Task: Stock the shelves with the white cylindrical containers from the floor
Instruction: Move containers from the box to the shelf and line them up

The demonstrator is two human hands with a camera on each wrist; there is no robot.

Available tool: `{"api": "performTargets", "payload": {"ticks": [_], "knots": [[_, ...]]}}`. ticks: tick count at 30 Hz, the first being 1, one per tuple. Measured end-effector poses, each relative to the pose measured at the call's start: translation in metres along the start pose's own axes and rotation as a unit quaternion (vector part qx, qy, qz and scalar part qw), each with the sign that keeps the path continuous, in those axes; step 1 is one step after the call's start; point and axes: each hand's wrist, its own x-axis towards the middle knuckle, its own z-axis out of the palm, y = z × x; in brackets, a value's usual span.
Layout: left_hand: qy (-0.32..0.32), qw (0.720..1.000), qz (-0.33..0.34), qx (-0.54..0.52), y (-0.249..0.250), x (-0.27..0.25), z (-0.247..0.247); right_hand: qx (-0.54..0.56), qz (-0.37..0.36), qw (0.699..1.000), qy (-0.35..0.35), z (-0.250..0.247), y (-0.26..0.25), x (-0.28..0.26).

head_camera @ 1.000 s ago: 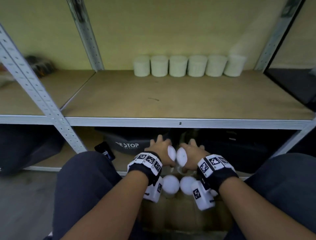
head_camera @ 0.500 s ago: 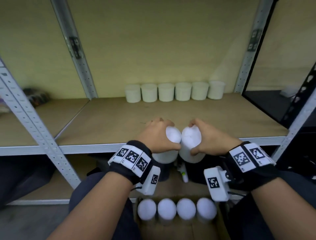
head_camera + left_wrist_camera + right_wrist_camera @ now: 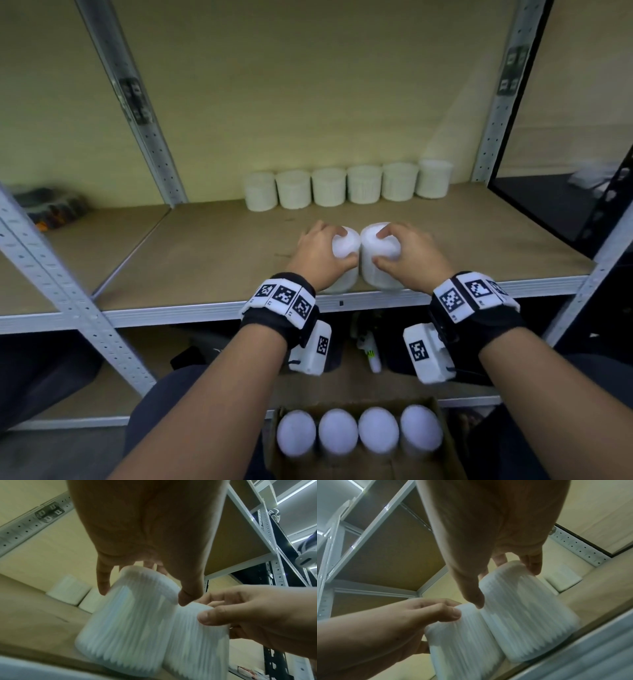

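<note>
Two white ribbed cylindrical containers stand side by side, touching, at the front edge of the wooden shelf. My left hand grips the left container round its top from above. My right hand grips the right container the same way. The left wrist view shows my left hand on the blurred left container. In the right wrist view my right hand is on the right container. I cannot tell whether their bases touch the board.
Several white containers line the back of the shelf. A cardboard box on the floor between my knees holds more containers. Metal uprights frame the bay. Dark bags lie on the lower shelf, and clutter sits at the far left.
Both hands have lifted a container each from the floor box, up and forward, to just past the shelf's front edge. The head view has tilted upward.
</note>
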Motion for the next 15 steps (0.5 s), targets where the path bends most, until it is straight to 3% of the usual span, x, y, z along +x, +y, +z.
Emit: {"api": "performTargets", "payload": {"ticks": [6,11,15], "knots": [[0.022,0.999,0.035,-0.003,-0.008,0.006,0.006,-0.012,-0.003,1.0,0.008,0.007,0.004,0.007],[-0.001,0.998,0.034,0.049,-0.011,0.001,-0.003,-0.025,0.026,0.999,-0.021,0.008,0.003,0.006],[0.084,0.993,0.062,0.057,-0.015,-0.016,-0.006,-0.053,0.025,0.998,0.013,0.004,-0.003,-0.001]]}}
